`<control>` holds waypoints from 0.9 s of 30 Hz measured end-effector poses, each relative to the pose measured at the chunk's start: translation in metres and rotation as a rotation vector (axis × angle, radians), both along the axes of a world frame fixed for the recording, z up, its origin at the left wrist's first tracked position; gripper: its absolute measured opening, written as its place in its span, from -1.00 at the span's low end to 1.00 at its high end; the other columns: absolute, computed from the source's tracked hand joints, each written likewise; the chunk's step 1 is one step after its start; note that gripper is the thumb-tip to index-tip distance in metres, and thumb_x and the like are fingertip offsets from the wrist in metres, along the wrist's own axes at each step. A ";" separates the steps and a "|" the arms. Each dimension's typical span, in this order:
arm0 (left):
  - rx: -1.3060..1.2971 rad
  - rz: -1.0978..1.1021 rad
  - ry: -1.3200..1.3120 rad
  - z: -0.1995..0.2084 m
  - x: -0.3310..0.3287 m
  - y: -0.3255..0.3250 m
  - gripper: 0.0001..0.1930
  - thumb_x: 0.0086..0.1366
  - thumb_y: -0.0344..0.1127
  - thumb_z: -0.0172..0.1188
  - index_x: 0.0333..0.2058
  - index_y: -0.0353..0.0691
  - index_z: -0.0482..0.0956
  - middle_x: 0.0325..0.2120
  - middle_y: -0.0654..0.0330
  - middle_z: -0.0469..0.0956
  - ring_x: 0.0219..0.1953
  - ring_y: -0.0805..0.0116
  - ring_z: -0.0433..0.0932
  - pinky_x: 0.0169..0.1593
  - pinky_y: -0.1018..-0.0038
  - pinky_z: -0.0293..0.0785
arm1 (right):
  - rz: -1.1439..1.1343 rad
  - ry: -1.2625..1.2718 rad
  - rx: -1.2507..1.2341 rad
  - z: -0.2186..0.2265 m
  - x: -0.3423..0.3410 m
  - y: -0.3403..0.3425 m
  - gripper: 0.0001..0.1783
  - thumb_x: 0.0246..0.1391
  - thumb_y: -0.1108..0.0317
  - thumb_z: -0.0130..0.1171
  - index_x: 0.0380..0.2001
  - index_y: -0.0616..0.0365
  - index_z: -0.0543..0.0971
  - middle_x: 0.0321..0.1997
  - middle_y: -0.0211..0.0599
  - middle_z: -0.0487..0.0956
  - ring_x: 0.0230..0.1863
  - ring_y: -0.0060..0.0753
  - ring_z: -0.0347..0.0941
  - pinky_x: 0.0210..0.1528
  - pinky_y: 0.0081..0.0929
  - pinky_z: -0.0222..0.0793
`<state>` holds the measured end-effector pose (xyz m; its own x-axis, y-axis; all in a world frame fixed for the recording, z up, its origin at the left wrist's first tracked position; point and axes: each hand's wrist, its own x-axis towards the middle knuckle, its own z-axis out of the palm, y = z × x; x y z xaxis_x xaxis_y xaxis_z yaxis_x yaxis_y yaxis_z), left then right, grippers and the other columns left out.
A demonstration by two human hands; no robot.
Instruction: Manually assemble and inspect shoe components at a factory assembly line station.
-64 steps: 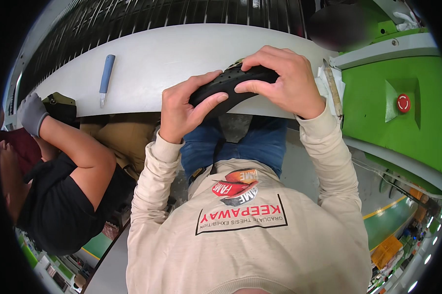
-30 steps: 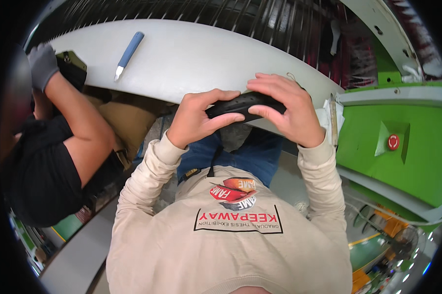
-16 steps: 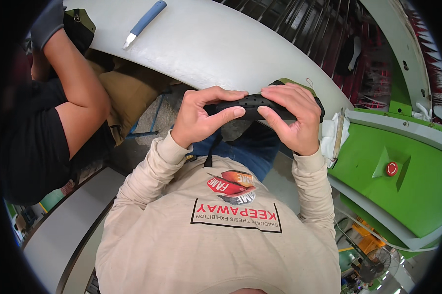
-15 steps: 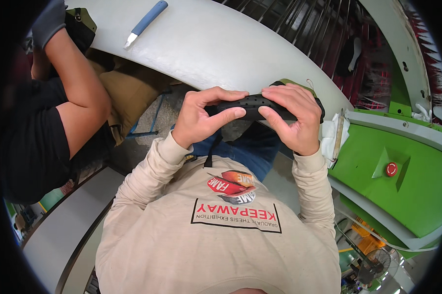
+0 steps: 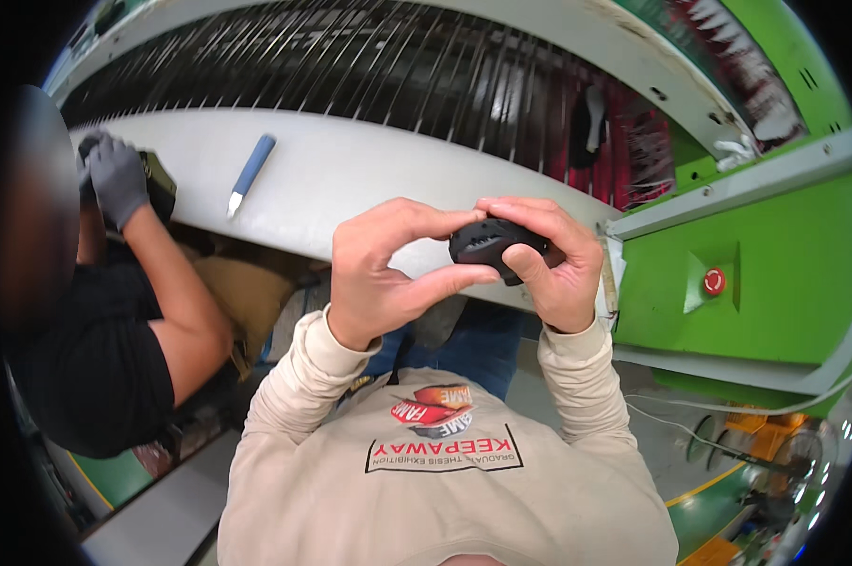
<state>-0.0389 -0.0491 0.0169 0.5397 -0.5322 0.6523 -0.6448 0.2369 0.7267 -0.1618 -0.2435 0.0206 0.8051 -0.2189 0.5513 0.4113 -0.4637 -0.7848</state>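
Between my two hands, above the near edge of the white table, is a black rounded piece (image 5: 487, 243) with a row of small holes or teeth along its face. Its full shape is hidden by my fingers; it looks like the end of a shoe. My left hand (image 5: 398, 259) pinches its left side with thumb and fingertips, leaving a gap toward the palm. My right hand (image 5: 558, 259) wraps round the right side, its thumb pressed on the front and its fingers over the top.
A blue-handled knife (image 5: 253, 173) lies on the white table (image 5: 332, 156). Behind runs a rack of metal rods (image 5: 417, 90). At right stands a green machine (image 5: 775, 274) with a red button (image 5: 715, 281). A co-worker's gray-gloved hand (image 5: 119, 179) holds an olive-and-black piece (image 5: 159, 184) at left.
The view has swung right and up, showing more rack and the co-worker's gloves. The black piece has turned from lengthwise to end-on, and my hands have come closer together around it.
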 end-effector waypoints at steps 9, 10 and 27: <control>-0.055 -0.147 -0.051 0.019 -0.017 -0.060 -0.52 -0.03 -0.26 0.81 -0.13 -0.25 0.86 -0.34 0.16 0.83 -0.37 0.34 0.72 -0.27 0.45 0.65 | -0.041 -0.073 0.327 0.001 -0.042 -0.029 -0.67 0.36 0.30 0.50 0.08 0.25 0.75 -0.01 -0.13 0.74 0.05 -0.25 0.72 0.16 -0.33 0.62; -0.055 -0.133 -0.062 0.019 -0.019 -0.066 -0.52 -0.03 -0.25 0.81 -0.13 -0.25 0.85 -0.34 0.16 0.83 -0.37 0.33 0.72 -0.28 0.45 0.66 | -0.070 -0.057 0.310 0.005 -0.044 -0.032 -0.68 0.36 0.31 0.49 0.06 0.25 0.75 0.00 -0.14 0.72 0.08 -0.26 0.70 0.18 -0.31 0.61; 0.079 -0.276 -0.153 0.018 -0.035 -0.134 -0.39 0.04 -0.23 0.79 0.05 -0.27 0.75 -0.03 0.08 0.76 -0.08 0.22 0.73 -0.11 0.37 0.68 | -0.173 -0.158 0.575 0.007 -0.064 -0.072 -0.72 0.56 0.18 0.30 0.03 0.20 0.69 0.01 -0.37 0.71 -0.01 -0.58 0.61 0.12 -0.49 0.51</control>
<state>-0.0739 -0.1828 0.0348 0.2674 -0.6967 0.6656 -0.6671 0.3646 0.6496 -0.2255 -0.3156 0.0278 0.6498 -0.6361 0.4160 0.4996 -0.0550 -0.8645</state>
